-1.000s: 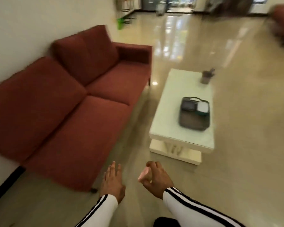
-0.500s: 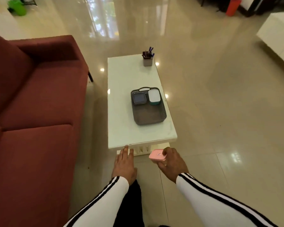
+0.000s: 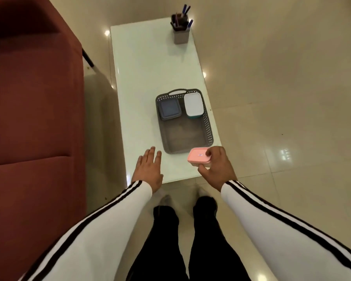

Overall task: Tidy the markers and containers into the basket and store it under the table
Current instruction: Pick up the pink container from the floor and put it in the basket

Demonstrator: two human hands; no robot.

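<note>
Gripping the pink-lidded container (image 3: 199, 158), my right hand (image 3: 217, 169) hovers at the near corner of the basket (image 3: 208, 126); left hand (image 3: 149, 169) flat, empty.
I judge a careless drop could catch the rim and spill it off the tabletop (image 3: 146, 67); farther in, two containers fill the back; marker cup (image 3: 180, 35) stands well apart.

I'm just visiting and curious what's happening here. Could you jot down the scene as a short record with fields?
Setting: white table beside a red sofa
Basket: grey, on the table, near half empty
In basket: grey-lidded container and white-lidded container, side by side at the far end
Right hand: holds a pink-lidded container near the basket's near corner
Left hand: open, empty, over the table edge
Markers: standing in a cup at the table's far end
</note>
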